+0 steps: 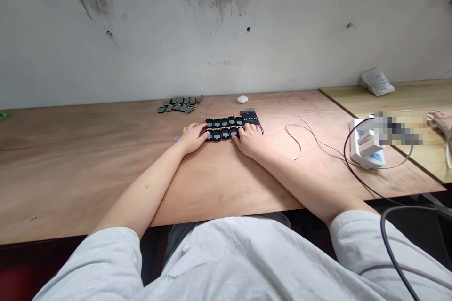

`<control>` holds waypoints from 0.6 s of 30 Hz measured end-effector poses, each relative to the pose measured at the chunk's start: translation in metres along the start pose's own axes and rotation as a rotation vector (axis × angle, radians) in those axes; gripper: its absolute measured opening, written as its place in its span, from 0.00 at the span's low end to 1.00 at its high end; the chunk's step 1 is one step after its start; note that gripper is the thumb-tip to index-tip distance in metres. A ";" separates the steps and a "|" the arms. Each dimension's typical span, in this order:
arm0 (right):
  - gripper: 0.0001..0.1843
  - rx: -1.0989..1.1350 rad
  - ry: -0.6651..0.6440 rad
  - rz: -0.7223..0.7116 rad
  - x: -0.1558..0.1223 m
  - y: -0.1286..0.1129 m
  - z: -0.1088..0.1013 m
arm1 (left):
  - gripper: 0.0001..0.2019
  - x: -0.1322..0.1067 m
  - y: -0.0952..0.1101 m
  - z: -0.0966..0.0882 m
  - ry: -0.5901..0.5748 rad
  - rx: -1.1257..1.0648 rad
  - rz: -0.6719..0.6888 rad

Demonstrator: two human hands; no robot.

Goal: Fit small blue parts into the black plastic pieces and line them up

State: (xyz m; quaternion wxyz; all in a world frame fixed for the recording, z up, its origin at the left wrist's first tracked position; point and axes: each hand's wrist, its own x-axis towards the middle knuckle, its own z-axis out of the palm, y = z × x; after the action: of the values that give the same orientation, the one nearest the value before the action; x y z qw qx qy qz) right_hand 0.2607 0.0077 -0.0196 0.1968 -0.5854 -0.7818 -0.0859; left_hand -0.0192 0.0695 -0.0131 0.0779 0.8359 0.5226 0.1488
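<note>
Two rows of small black square parts (225, 122) with blue-grey faces lie side by side on the wooden table, several in each row. At their left end is my left hand (192, 138), its fingertips at the upper row and its thumb at the lower one. My right hand (250, 139) holds the right end, fingers bent over the upper row and thumb against the lower row's near edge. My fingers cover some end parts. A phone (251, 117) showing a timer lies just beyond my right hand. Beside my left hand a small bluish piece (177, 138) is partly hidden.
Several green-faced square parts (177, 104) lie near the wall beside a small screwdriver-like tool (200, 99). A white case (242, 99) sits at the back. Rightward are a loose white cable (300, 137), a power strip (367, 143) and another person's hand (442, 119).
</note>
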 end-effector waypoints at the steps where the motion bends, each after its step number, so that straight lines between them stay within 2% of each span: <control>1: 0.23 0.001 0.001 0.005 0.000 0.000 0.000 | 0.31 0.000 0.000 0.000 0.012 -0.005 0.001; 3: 0.24 -0.003 0.004 0.013 -0.001 0.001 -0.001 | 0.30 -0.001 -0.002 0.001 0.072 -0.008 -0.009; 6: 0.25 -0.003 0.027 0.004 -0.002 0.001 -0.005 | 0.25 -0.005 -0.007 0.000 0.226 0.014 -0.090; 10: 0.25 -0.021 0.076 -0.024 -0.004 -0.002 -0.013 | 0.20 -0.016 -0.026 -0.008 0.365 0.078 -0.213; 13: 0.25 -0.024 0.032 -0.035 -0.004 -0.007 -0.017 | 0.19 -0.028 -0.047 -0.014 0.364 0.136 -0.262; 18: 0.26 0.081 -0.032 -0.092 -0.004 -0.012 -0.015 | 0.17 -0.045 -0.079 -0.021 0.261 0.157 -0.233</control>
State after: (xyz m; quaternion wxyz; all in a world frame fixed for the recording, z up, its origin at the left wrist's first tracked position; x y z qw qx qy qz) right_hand 0.2530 -0.0052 -0.0069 0.2037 -0.5417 -0.8138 -0.0536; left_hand -0.1117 0.0636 -0.0229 -0.0395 0.7469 0.6314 0.2047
